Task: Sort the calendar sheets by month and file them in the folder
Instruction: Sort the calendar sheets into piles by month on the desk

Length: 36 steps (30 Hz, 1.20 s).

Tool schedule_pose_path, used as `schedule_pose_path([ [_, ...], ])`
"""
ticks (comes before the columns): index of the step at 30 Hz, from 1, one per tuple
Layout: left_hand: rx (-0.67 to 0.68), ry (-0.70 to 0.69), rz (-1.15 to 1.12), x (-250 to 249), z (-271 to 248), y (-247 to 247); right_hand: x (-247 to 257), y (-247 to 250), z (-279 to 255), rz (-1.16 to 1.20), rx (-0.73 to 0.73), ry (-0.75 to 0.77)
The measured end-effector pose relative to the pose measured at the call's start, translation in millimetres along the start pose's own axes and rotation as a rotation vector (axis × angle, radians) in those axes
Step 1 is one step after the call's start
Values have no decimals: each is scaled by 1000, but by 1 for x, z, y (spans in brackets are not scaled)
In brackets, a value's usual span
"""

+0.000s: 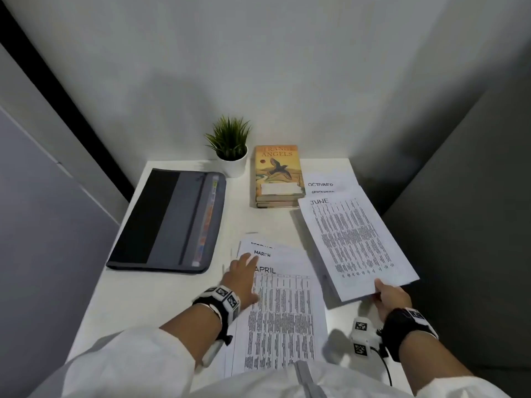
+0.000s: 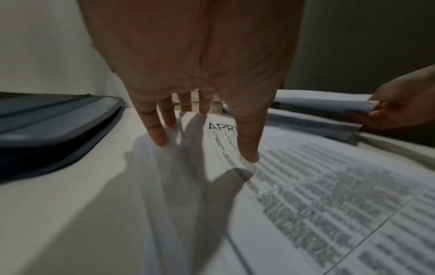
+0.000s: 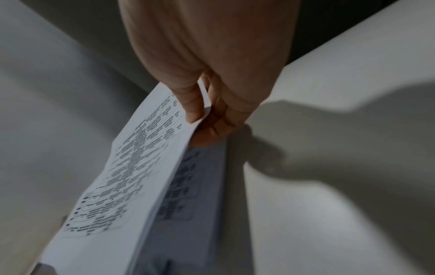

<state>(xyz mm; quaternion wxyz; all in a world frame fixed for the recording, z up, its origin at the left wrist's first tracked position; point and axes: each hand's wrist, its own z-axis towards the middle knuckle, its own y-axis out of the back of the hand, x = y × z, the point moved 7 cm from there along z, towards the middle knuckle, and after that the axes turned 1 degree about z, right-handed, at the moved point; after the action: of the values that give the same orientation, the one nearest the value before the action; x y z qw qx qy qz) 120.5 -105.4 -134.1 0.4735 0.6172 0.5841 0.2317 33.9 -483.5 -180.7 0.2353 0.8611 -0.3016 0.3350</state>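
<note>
Right hand [image 1: 392, 297] pinched JUNE sheet [image 1: 355, 242] by near corner, raised at right of frame, likely for sorting; left hand [image 1: 242, 278], fingers straight, pressed APRIL sheet [image 1: 283, 320] on worktop [image 1: 161, 300], steadying sorted stack; folder [image 1: 169, 219] lay closed at left, unfilled
</note>
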Motion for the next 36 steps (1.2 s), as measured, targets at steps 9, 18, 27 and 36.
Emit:
schedule_pose_path([
  [9,22,1,-64,18,-12,-4,-5,4,0,-77,-80,-27],
  [18,-82,19,-150,24,-16,9,1,8,-23,-171,-247,-126],
  [27,-146,-37,-365,26,-10,20,36,-87,-80,-424,-47,386],
  [36,-141,-14,-562,25,-21,19,10,-207,-159,-1205,566,1071],
])
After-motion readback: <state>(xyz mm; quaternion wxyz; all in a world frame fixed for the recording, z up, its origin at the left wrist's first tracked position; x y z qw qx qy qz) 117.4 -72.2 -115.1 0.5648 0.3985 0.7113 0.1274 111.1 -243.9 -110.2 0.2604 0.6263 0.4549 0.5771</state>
